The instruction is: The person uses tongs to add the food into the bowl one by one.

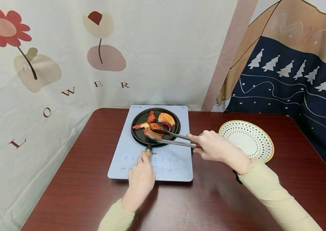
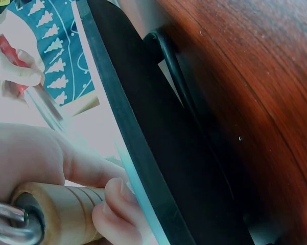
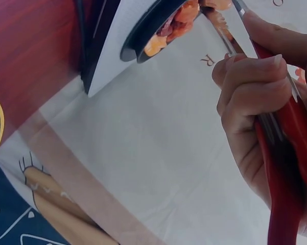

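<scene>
My left hand (image 1: 141, 176) grips the wooden handle (image 2: 66, 212) of a black frying pan (image 1: 139, 134), which sits on a white induction cooker (image 1: 119, 150). In my right hand (image 1: 216, 146) is a pair of metal tongs (image 1: 177, 144) with red grips (image 3: 286, 204). The tong tips reach into the pan at a brown sausage (image 1: 153, 133), one arm on either side of it; whether they pinch it I cannot tell. Around it lie a drumstick (image 1: 151, 117), an orange salmon slice (image 1: 166, 118), a dark red curled tentacle (image 1: 167, 126) and a red-and-white piece (image 1: 140, 125).
A round plate (image 1: 245, 141) with a dotted rim and yellow edge stands on the dark red wooden table (image 1: 93, 154), right of the cooker. A black cable (image 2: 176, 76) runs beside the cooker. Printed cloth (image 1: 163, 64) hangs behind the table.
</scene>
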`<act>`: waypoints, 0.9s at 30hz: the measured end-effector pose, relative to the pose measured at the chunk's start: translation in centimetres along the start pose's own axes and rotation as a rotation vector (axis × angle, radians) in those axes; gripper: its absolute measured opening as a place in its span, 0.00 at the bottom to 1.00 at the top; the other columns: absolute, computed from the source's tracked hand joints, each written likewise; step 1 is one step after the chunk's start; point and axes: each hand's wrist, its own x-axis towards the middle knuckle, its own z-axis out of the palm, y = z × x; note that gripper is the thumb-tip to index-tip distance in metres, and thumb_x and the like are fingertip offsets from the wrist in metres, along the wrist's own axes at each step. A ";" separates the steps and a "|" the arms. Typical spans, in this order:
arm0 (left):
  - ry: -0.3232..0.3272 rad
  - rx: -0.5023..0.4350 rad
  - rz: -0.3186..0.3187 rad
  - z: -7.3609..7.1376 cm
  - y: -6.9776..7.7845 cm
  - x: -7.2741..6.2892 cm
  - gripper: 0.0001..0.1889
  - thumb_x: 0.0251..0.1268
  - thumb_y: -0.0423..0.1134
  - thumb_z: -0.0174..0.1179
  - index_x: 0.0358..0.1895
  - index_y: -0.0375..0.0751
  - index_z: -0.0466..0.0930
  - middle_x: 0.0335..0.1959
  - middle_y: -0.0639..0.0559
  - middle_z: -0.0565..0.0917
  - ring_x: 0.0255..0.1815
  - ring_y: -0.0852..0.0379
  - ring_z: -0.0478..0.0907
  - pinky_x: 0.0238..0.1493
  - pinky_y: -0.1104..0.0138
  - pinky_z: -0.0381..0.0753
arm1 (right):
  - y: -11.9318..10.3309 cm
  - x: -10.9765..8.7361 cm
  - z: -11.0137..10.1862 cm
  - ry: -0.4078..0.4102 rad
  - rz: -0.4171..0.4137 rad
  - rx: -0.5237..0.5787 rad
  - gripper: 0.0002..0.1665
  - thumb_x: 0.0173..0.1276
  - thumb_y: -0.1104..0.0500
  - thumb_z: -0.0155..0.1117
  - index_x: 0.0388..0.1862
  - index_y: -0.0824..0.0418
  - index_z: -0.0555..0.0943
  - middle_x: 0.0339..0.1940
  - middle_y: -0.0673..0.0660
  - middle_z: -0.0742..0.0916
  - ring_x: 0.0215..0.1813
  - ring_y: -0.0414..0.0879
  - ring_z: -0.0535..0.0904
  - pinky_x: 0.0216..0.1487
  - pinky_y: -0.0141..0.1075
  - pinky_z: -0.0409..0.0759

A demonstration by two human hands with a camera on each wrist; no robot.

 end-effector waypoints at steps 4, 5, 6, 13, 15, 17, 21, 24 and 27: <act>-0.006 -0.003 -0.004 0.0 0.1 0.0 0.26 0.60 0.34 0.58 0.59 0.22 0.67 0.34 0.34 0.79 0.15 0.43 0.76 0.14 0.56 0.74 | -0.5 0.1 0.2 -0.018 0.037 -0.021 0.24 0.57 0.64 0.67 0.55 0.59 0.79 0.13 0.47 0.76 0.14 0.37 0.66 0.14 0.27 0.60; -0.008 -0.003 -0.005 0.0 0.1 0.0 0.26 0.61 0.35 0.58 0.59 0.22 0.67 0.35 0.34 0.79 0.15 0.43 0.76 0.14 0.56 0.74 | -0.6 0.1 0.2 -0.023 0.046 -0.023 0.25 0.57 0.64 0.66 0.56 0.59 0.79 0.12 0.47 0.76 0.13 0.37 0.66 0.14 0.27 0.60; -0.010 -0.002 -0.005 0.0 0.1 0.0 0.26 0.61 0.35 0.58 0.59 0.22 0.67 0.35 0.34 0.79 0.15 0.43 0.76 0.15 0.56 0.74 | -0.7 0.2 0.3 -0.030 0.059 -0.024 0.26 0.57 0.64 0.66 0.57 0.59 0.78 0.12 0.47 0.75 0.13 0.37 0.65 0.13 0.28 0.59; -0.012 0.003 -0.003 -0.2 0.1 0.0 0.26 0.61 0.35 0.59 0.58 0.22 0.67 0.36 0.33 0.80 0.17 0.41 0.77 0.16 0.55 0.75 | -1.4 0.6 0.8 -0.026 0.072 -0.060 0.27 0.58 0.61 0.68 0.58 0.58 0.78 0.21 0.50 0.84 0.14 0.39 0.69 0.14 0.27 0.63; -0.010 0.005 -0.001 -0.2 0.1 -0.1 0.26 0.61 0.35 0.59 0.59 0.22 0.67 0.36 0.33 0.80 0.17 0.41 0.77 0.16 0.55 0.75 | -1.5 0.7 1.1 -0.022 0.070 -0.081 0.27 0.58 0.60 0.68 0.59 0.59 0.77 0.21 0.51 0.85 0.14 0.39 0.69 0.14 0.28 0.64; -0.006 0.005 0.001 -0.1 0.1 -0.1 0.26 0.61 0.35 0.59 0.59 0.22 0.68 0.36 0.33 0.80 0.17 0.41 0.77 0.16 0.55 0.75 | -1.6 0.8 1.3 -0.019 0.068 -0.097 0.27 0.58 0.59 0.68 0.59 0.59 0.77 0.20 0.52 0.83 0.14 0.40 0.69 0.14 0.28 0.64; 0.009 0.008 0.005 0.0 0.1 -0.1 0.26 0.60 0.35 0.59 0.58 0.22 0.68 0.36 0.33 0.80 0.16 0.42 0.76 0.15 0.55 0.75 | -1.7 0.8 1.6 -0.014 0.068 -0.110 0.28 0.58 0.58 0.69 0.59 0.58 0.77 0.19 0.52 0.81 0.15 0.40 0.68 0.14 0.29 0.65; 0.019 0.011 0.008 0.0 0.1 0.0 0.26 0.60 0.35 0.60 0.58 0.22 0.68 0.35 0.33 0.79 0.16 0.42 0.77 0.15 0.55 0.75 | -1.7 0.8 1.8 -0.010 0.070 -0.117 0.28 0.58 0.58 0.69 0.58 0.58 0.77 0.20 0.53 0.81 0.15 0.41 0.69 0.15 0.30 0.65; 0.020 0.012 0.007 0.0 0.1 -0.1 0.26 0.60 0.35 0.60 0.58 0.22 0.68 0.35 0.33 0.79 0.16 0.42 0.77 0.15 0.55 0.75 | -1.7 0.8 1.9 -0.002 0.068 -0.125 0.28 0.58 0.58 0.69 0.58 0.58 0.77 0.20 0.54 0.81 0.16 0.41 0.70 0.15 0.30 0.66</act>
